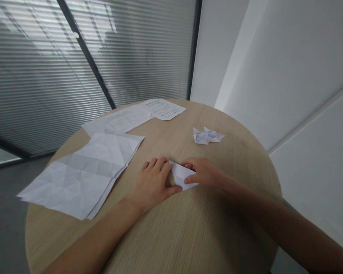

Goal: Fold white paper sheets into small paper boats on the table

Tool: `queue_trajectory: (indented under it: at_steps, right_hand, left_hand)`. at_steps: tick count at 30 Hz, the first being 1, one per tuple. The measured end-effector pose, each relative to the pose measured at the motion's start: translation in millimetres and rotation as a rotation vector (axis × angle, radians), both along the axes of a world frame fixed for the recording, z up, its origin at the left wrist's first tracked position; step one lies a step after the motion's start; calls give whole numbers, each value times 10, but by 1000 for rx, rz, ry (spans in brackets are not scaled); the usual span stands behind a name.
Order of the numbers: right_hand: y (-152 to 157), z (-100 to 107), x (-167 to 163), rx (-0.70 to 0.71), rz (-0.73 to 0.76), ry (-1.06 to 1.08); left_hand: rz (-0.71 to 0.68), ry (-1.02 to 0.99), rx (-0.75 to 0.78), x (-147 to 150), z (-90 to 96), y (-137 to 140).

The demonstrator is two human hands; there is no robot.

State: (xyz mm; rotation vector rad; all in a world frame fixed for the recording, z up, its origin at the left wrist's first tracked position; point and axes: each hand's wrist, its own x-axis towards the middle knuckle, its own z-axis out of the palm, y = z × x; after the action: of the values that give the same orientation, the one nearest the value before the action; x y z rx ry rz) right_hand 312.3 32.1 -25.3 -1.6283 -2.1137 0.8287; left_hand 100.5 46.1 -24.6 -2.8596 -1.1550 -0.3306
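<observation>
A small folded piece of white paper (180, 175) lies on the round wooden table between my hands. My left hand (156, 180) rests on the table at its left side, with the thumb at the paper's near edge and the fingers bent by its far left corner. From the right, my right hand (201, 172) pinches the paper between thumb and fingers. Parts of the paper are hidden under the fingers. Farther back to the right sits a folded paper figure (208, 136) with pointed ends, apart from both hands.
Several large creased white sheets (82, 171) lie stacked at the left, overhanging the table edge. Behind them are printed sheets (162, 109). The round table (171, 236) stands by a glass partition with blinds (148, 57) and a white wall (297, 76).
</observation>
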Motion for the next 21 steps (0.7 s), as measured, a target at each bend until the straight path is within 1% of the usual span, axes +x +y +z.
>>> queue_trajectory:
  at_steps: [3,5,6,9,11,13,17,19,21]
  right_hand:
    - [-20,18,4,-7,16,-1]
    - [-24,-9,5,34,-40,29]
    - [-22,-34,4,49,-77,77]
    - [5,-127,-2,51,-155,330]
    - [27,-178,-13,23,-152,515]
    - [37,-200,-28,-25,-130,661]
    - [13,-165,-55,-133,-109,806]
    - [-9,-136,-66,-155,-89,840]
    - [-27,-120,-81,-144,-79,863]
  left_hand:
    - [-5,-34,-11,-1,-8,4]
    - [-4,-77,-35,-6,-18,20]
    - [4,-113,-63,-9,-22,32]
    - [35,-310,-232,-15,-26,70]
    - [50,-486,-361,-15,-27,89]
    - [55,-669,-450,-10,-33,104]
    - [88,-986,-568,2,-59,138]
    - [104,-1045,-601,2,-66,155]
    - [115,-1043,-580,-2,-62,156]
